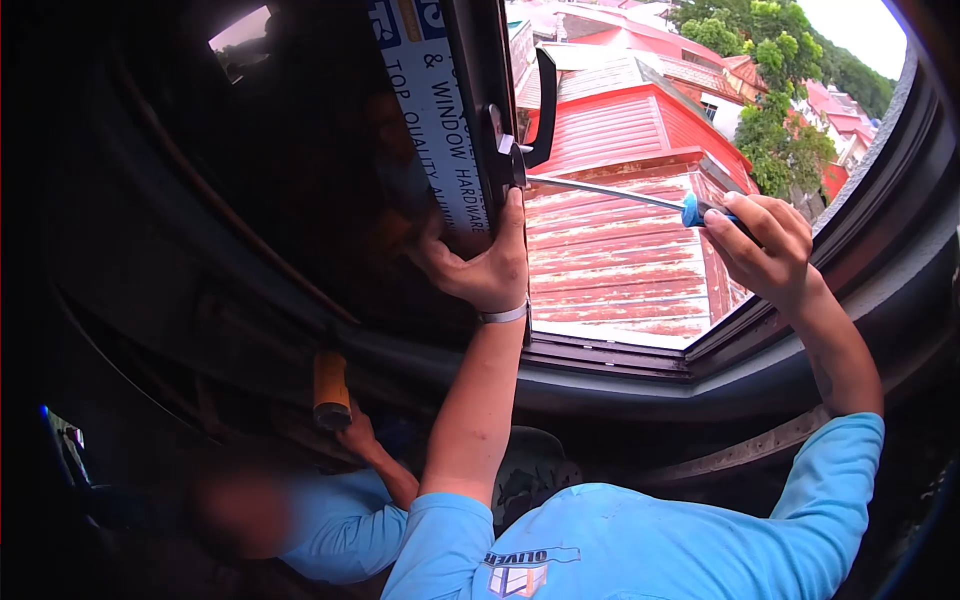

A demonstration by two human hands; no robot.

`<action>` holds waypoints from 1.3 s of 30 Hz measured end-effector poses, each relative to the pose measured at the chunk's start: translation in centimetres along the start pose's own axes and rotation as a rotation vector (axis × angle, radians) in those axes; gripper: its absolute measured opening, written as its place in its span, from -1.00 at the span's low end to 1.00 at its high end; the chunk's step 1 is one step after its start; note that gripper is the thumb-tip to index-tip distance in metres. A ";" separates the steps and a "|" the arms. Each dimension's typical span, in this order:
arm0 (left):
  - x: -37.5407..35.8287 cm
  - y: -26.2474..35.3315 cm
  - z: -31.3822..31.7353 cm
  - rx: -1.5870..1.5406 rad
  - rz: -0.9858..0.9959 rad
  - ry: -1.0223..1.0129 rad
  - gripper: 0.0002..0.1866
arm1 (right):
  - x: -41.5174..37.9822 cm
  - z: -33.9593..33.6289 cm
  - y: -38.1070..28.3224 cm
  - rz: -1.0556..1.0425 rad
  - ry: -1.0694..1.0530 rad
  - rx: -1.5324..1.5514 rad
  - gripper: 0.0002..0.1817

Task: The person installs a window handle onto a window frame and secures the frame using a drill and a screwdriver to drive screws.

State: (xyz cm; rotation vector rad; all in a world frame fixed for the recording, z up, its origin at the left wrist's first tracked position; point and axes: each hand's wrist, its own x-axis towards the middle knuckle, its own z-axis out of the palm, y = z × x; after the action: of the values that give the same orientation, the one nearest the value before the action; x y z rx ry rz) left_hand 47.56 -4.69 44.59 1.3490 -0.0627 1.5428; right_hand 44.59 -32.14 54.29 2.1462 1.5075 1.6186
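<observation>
Blue-handled screwdriver [692,209] is in your R hand [765,240], fingers closed round the handle, w/ its shaft running L across the window opening. The tip end meets the small metal fitting [515,155] on the edge of the dark window sash [478,60], just below the black lever handle [545,110]; whether the tip is seated in a screw is hard to make out. Your L hand [490,270] is at the sash edge below the fitting, one digit up against it & the rest spread over the dark side; can't tell if it grips or only presses. A pale wristband [503,314] is on that wrist. Printed label strip [440,120] runs down the sash, L of the fitting. Red & rusty roofs [620,245] & trees [790,150] show outside. Lower L, a co-worker [345,525] in a lt-blue shirt holds an orange cylinder [331,385], apart from your hands.
</observation>
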 end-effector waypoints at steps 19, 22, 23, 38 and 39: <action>-0.2 -0.3 -0.1 0.062 0.087 0.000 -0.34 | -1.1 0.3 -1.3 0.163 0.019 0.147 -0.66; -0.3 -0.5 0.0 0.032 0.037 0.019 -0.32 | -1.3 0.6 -1.5 0.145 0.028 0.178 -0.64; -0.3 -0.4 0.0 0.036 0.018 0.032 -0.31 | -1.5 0.7 -1.5 0.141 0.049 0.177 -0.64; -0.1 0.4 0.0 0.188 0.145 0.019 -0.41 | 0.8 -0.5 0.1 0.111 -0.134 0.155 -0.78; -0.1 0.5 0.2 0.187 0.144 0.027 -0.41 | 0.8 -0.3 0.3 0.161 -0.134 0.246 -0.78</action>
State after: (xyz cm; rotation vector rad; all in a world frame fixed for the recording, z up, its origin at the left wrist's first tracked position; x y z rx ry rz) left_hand 47.33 -5.10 44.85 1.4966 0.0020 1.7219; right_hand 44.48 -31.87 55.15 2.5085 1.6034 1.3589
